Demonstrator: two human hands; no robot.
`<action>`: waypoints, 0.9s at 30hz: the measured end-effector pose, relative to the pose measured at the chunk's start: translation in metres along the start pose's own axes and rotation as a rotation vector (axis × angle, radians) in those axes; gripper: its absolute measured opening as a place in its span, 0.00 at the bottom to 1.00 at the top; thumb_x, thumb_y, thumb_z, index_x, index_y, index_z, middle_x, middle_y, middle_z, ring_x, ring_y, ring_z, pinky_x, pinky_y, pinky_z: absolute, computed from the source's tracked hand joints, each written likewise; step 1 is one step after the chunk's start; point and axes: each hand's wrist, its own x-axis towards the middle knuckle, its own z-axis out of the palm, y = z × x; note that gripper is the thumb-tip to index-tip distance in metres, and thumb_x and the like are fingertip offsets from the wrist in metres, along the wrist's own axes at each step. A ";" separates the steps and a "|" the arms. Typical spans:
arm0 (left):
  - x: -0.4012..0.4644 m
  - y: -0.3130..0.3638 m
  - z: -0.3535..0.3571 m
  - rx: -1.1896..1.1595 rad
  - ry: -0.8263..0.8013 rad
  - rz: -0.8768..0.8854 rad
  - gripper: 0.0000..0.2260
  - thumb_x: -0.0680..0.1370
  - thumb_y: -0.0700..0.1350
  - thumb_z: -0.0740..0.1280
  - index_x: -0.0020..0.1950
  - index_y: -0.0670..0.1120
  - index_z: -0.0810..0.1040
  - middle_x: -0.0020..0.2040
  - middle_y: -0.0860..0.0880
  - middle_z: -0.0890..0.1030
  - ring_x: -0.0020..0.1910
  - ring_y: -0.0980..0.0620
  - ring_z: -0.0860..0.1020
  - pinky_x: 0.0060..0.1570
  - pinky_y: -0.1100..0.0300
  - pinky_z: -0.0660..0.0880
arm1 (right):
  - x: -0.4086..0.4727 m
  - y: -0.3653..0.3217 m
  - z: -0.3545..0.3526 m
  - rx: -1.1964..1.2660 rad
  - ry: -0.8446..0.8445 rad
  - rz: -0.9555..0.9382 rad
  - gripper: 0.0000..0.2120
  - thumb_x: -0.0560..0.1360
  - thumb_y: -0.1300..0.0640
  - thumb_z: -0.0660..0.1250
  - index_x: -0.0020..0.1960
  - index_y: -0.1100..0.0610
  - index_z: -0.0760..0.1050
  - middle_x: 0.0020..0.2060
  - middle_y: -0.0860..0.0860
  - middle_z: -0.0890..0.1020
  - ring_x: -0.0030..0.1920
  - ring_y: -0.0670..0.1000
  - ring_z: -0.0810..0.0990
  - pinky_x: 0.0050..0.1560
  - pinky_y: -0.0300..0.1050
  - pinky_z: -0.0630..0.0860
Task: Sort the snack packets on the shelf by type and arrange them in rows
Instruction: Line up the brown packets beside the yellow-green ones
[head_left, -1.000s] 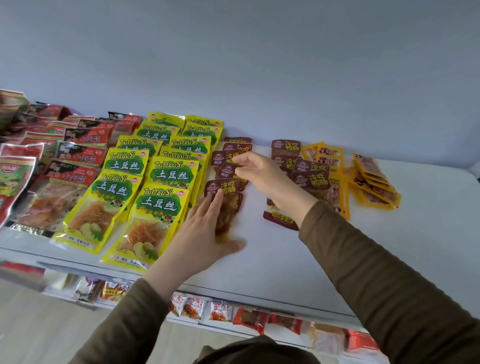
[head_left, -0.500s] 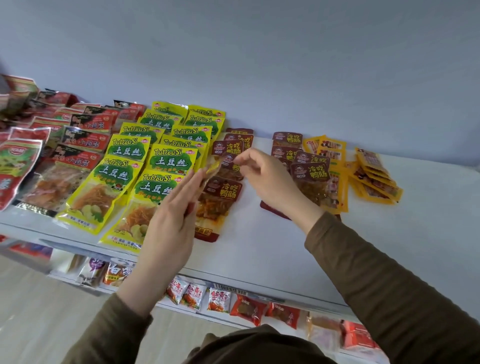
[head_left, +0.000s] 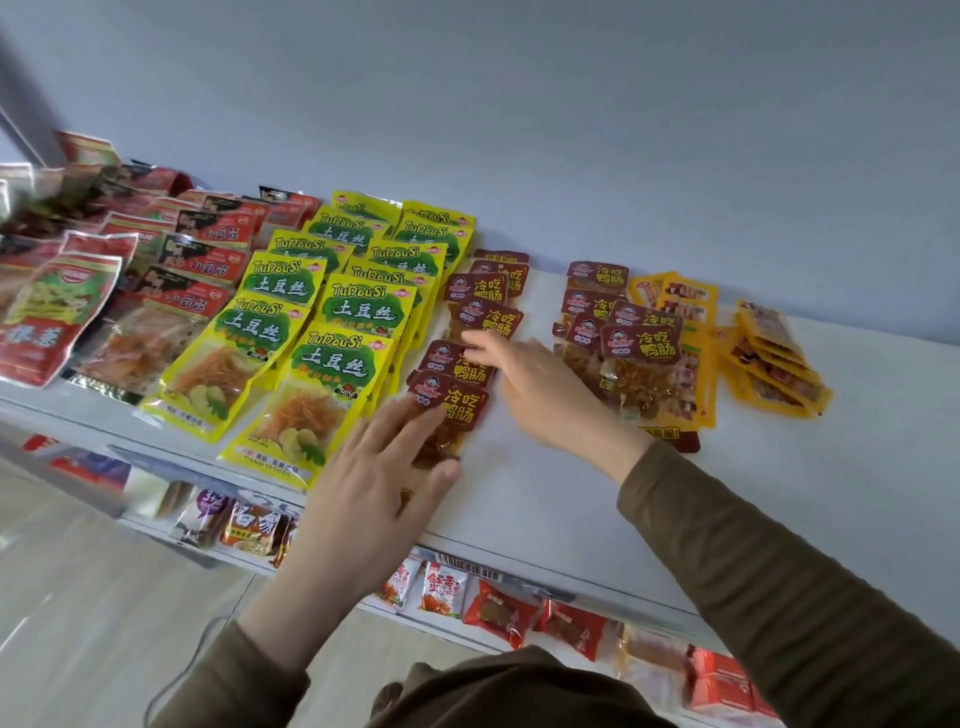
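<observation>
A row of dark red duck-intestine packets (head_left: 485, 317) runs front to back on the white shelf (head_left: 561, 499), just right of the yellow TuDouSi packets (head_left: 332, 358). My left hand (head_left: 379, 467) lies flat with straight fingers on the front packet (head_left: 457, 408) of that row. My right hand (head_left: 540, 387) reaches in from the right, its fingertips touching the second packet (head_left: 457, 364). A second pile of the same dark red packets (head_left: 631, 343) lies to the right, beside orange packets (head_left: 685, 312).
Red and black packets (head_left: 192, 270) and red-green bags (head_left: 49, 317) fill the shelf's left part. More orange packets (head_left: 774, 358) lie at the right, with bare shelf beyond. A lower shelf (head_left: 498, 613) holds small red snacks. The wall stands close behind.
My left hand came down flat onto the front dark red packet. My right hand let go of the packet it pinched and now touches the row with straight fingers.
</observation>
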 end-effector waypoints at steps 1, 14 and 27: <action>0.007 0.000 -0.002 0.003 0.023 0.012 0.31 0.82 0.68 0.48 0.81 0.56 0.65 0.81 0.52 0.63 0.80 0.49 0.61 0.78 0.45 0.62 | 0.002 0.004 -0.005 0.059 0.052 0.023 0.26 0.82 0.68 0.54 0.78 0.52 0.62 0.72 0.46 0.75 0.50 0.36 0.79 0.48 0.29 0.71; 0.056 0.007 0.023 0.292 -0.170 -0.045 0.26 0.85 0.62 0.46 0.83 0.62 0.47 0.85 0.51 0.47 0.84 0.49 0.43 0.82 0.49 0.45 | 0.049 0.036 -0.011 -0.320 -0.133 0.048 0.24 0.86 0.57 0.56 0.81 0.50 0.60 0.81 0.51 0.58 0.80 0.57 0.55 0.79 0.60 0.51; 0.121 0.016 0.039 0.338 -0.155 0.039 0.24 0.86 0.60 0.47 0.83 0.64 0.49 0.85 0.45 0.47 0.84 0.43 0.45 0.81 0.42 0.43 | 0.121 0.046 -0.044 0.034 0.098 0.486 0.27 0.82 0.55 0.63 0.78 0.59 0.60 0.71 0.60 0.72 0.68 0.61 0.74 0.64 0.52 0.74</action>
